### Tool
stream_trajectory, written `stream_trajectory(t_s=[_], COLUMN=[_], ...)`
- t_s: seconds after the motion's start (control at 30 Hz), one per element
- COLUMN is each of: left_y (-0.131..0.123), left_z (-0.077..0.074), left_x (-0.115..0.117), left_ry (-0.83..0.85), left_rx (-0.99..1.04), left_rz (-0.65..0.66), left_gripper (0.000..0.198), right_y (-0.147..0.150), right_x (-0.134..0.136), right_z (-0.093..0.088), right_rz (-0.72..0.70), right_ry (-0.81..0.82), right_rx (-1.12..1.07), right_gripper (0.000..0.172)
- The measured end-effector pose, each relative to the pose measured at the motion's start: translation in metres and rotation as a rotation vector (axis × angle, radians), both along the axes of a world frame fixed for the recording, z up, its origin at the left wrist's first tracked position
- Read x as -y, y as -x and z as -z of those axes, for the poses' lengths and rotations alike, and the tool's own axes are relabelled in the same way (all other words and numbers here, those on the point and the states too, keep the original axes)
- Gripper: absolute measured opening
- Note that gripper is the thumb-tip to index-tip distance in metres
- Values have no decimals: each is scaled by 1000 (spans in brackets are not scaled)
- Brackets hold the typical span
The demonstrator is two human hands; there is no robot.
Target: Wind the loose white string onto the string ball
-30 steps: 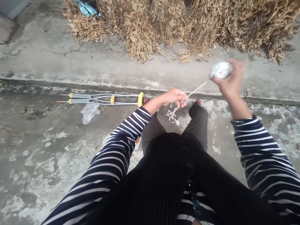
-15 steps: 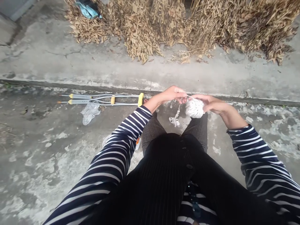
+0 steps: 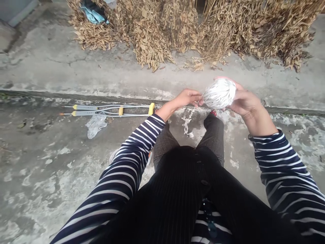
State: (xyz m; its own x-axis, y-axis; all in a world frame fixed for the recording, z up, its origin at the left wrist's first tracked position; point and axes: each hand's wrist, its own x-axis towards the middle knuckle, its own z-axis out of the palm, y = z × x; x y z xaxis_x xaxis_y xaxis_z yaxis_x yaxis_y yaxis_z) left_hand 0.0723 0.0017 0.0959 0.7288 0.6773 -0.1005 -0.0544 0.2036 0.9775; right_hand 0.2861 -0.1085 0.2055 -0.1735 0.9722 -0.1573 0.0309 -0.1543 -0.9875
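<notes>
A fat ball of white cord [image 3: 219, 93], flecked with dark specks, is gripped in my right hand [image 3: 245, 101], whose fingers wrap round its far side. Just left of the ball, my left hand [image 3: 188, 98] pinches the cord with its fingertips close together. From below that hand a twisted tail of white cord [image 3: 187, 123] hangs down between my legs and ends in a loose, tangled bunch. Whether the tail's end touches the ground I cannot tell.
On the ground to the left lie crutches [image 3: 111, 110] with yellow pads, beside a crumpled clear plastic bag [image 3: 95, 126]. A low concrete ledge [image 3: 142, 79] runs across ahead. Dry plant stalks [image 3: 182, 30] lean along the back, with a blue and black cloth [image 3: 93, 13] on them.
My right hand has raised the ball up and slightly right, turning it so more of its windings show. My left hand has stayed almost in place, still pinching the cord.
</notes>
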Motion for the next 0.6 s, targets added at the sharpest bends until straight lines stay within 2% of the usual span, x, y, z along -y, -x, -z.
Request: stream_trajectory(t_s=[0.2,0.3,0.4,0.5,0.6], left_y=[4,6,14,16,1], left_z=[74,99,114,121,121], left_x=[14,19,19,16,15], left_ry=[-11,20,29,-18,-108], left_rx=[-224,-241,-272,-320,-294], left_rz=[-145,-174,-137,-135,-132], left_gripper=[14,16,19,19,44], right_y=[12,14,4,-8,-9], right_x=[4,12,15,13,12], right_z=[-37,-54,-60,-57,-55], right_rz=[101,111,125,132,80], right_ry=[17,21,-36,-109,-109], right_rx=[-99,-140,-146,-204,-253], right_gripper=[61,57,50,40,39])
